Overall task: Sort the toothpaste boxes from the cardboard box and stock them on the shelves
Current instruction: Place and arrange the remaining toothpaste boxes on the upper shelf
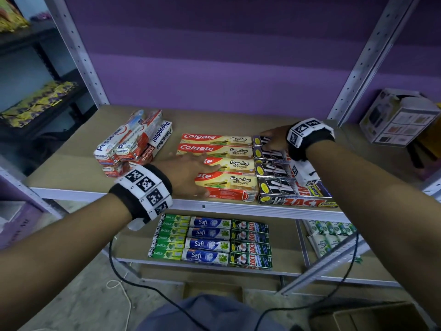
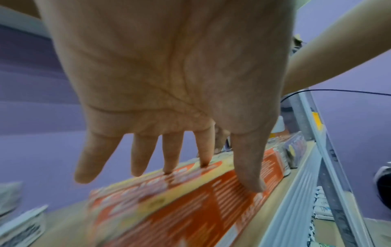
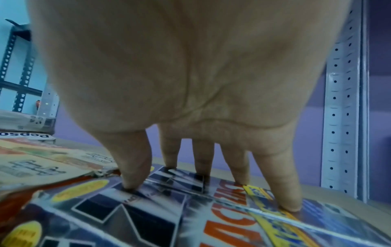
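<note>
Several red and cream Colgate boxes (image 1: 229, 152) lie side by side on the upper shelf (image 1: 71, 173). My left hand (image 1: 191, 168) lies flat across the nearer ones, fingers straight, fingertips touching a box top (image 2: 190, 173) and thumb on its side. To their right lies a row of dark Zact boxes (image 1: 274, 173). My right hand (image 1: 274, 143) rests on the farther ones with spread straight fingers (image 3: 203, 160) pressing the tops. Pepsodent boxes (image 1: 136, 144) are piled at the left.
The lower shelf holds rows of green Darlie (image 1: 170, 237), blue Safi (image 1: 207, 240) and green Zact boxes (image 1: 250, 244). A white carton (image 1: 396, 115) stands at the right beyond the upright post (image 1: 367, 58). A brown cardboard box (image 1: 372, 316) sits on the floor bottom right. Cables hang from both wrists.
</note>
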